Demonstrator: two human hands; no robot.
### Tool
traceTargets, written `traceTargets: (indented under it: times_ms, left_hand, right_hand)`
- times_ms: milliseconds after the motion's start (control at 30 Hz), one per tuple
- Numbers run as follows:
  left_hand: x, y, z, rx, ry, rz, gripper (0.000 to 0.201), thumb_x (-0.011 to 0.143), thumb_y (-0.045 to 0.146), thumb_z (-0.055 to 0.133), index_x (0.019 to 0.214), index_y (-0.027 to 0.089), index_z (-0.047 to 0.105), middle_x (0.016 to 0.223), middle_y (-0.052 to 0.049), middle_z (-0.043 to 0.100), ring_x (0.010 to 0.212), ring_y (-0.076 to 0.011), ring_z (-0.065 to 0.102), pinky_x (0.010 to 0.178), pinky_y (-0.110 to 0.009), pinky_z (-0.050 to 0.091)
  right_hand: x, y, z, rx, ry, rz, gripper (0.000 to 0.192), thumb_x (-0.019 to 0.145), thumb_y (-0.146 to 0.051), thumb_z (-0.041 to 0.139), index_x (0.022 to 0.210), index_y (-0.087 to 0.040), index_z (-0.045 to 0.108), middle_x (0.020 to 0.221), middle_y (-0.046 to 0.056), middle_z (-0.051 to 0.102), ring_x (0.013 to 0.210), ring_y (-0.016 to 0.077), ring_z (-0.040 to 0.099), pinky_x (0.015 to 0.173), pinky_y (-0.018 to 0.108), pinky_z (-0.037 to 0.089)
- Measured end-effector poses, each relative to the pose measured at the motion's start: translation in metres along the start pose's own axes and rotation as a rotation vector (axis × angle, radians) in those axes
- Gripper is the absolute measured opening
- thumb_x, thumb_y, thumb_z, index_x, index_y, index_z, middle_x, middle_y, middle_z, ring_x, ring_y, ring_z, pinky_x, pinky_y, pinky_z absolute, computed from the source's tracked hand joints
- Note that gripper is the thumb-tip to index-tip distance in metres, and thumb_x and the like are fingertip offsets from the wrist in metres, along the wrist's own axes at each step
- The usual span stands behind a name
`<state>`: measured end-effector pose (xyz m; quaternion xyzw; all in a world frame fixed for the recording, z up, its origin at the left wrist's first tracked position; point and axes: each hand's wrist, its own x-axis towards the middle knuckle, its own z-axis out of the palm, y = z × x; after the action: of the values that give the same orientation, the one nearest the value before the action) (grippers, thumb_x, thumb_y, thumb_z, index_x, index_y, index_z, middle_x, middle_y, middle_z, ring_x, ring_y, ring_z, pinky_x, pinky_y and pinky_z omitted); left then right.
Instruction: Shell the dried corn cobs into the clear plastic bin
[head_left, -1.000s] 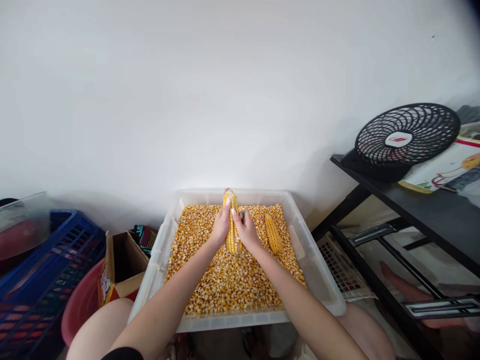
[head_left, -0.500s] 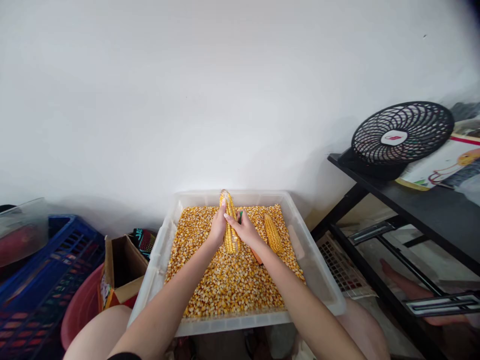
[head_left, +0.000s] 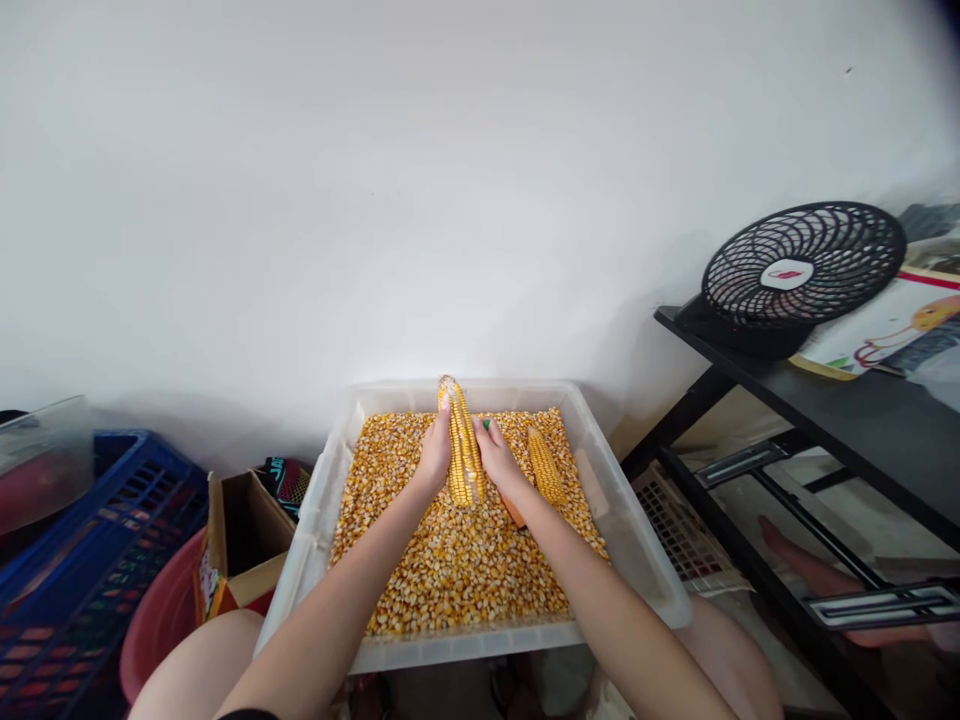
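My left hand is closed around an ear of corn, held tilted above the loose kernels with its tip pointing away from me. Pale gaps show on the ear where kernels are gone. Against the ear's right side, my right hand is closed on something with a green end; most of it is hidden by the fingers. Under my right wrist an orange piece shows, partly covered. A second ear of corn lies on the kernels to the right.
The kernels fill a translucent plastic tub by my knees, against a white wall. On the left are a cardboard box, a pink basin and a blue crate. A black fan stands on a dark rack at right.
My right thumb has shifted from across the ear of corn to its right edge, baring more of its face. The left hand keeps its hold almost unmoved.
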<state>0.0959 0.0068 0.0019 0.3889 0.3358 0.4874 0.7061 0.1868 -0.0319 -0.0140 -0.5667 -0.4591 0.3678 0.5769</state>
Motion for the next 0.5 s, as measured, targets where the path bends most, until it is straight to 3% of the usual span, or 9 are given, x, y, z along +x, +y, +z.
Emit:
traceTargets:
  times_ms: [233,500]
  left_hand:
    - [-0.006,-0.006,0.003,0.089,0.005,0.016,0.04,0.072,0.056,0.053,0.072,0.016,0.055,0.062,-0.001,0.057,0.062,-0.0161,0.055,0.058,-0.025,0.042]
    - [-0.012,-0.004,0.007,0.137,0.005,0.015,0.046,0.073,0.057,0.051,0.08,0.012,0.06,0.07,-0.007,0.063,0.069,-0.0192,0.059,0.065,-0.028,0.045]
  right_hand:
    - [-0.004,-0.002,0.004,-0.031,0.12,-0.009,0.035,0.07,-0.054,0.056,0.07,-0.023,0.039,0.059,-0.004,0.041,0.056,0.0137,0.043,0.054,0.026,0.035]
    - [-0.005,0.008,0.006,-0.043,0.117,-0.044,0.031,0.079,-0.051,0.046,0.069,-0.023,0.037,0.063,-0.005,0.042,0.057,0.0122,0.041,0.055,0.024,0.033]
